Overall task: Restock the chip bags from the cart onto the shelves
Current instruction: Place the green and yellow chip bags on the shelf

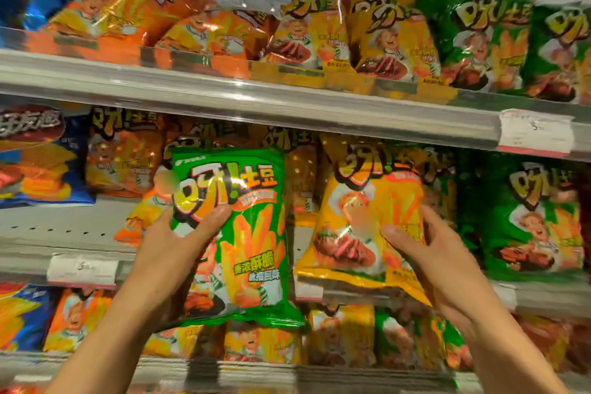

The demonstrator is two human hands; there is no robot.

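Both hands are raised in front of the middle shelf, each gripping one chip bag. Left hand (179, 240) holds the green chip bag (236, 233) by its left edge, thumb curled across the front below the printed logo, fingers behind and out of sight. Right hand (425, 252) holds the yellow chip bag (361, 227) at its right side, thumb on the front, fingers wrapped behind. The green bag hangs upright; the yellow bag tilts, top leaning right. The two bags are just beside each other, with a narrow gap between.

Open room: the middle shelf (64, 233) shows a bare perforated strip at the left, between the blue chip bags (38, 166) and an orange bag (137, 220) lying partly behind the left hand. Behind the held bags the row is filled with orange and yellow bags standing upright.

Surroundings: the upper shelf rail (256, 99) runs across just above the held bags and carries orange, yellow and green bags (479, 38). A price tag (535, 132) sits on that rail at the right; another price tag (83, 268) sits on the middle shelf edge at the left. More green bags (537, 217) stand right of the right hand. The lower shelf holds mixed bags, partly hidden by both forearms.

Motion blur smears most printing; tag figures are unreadable. The lowest row is cut off at the frame bottom.
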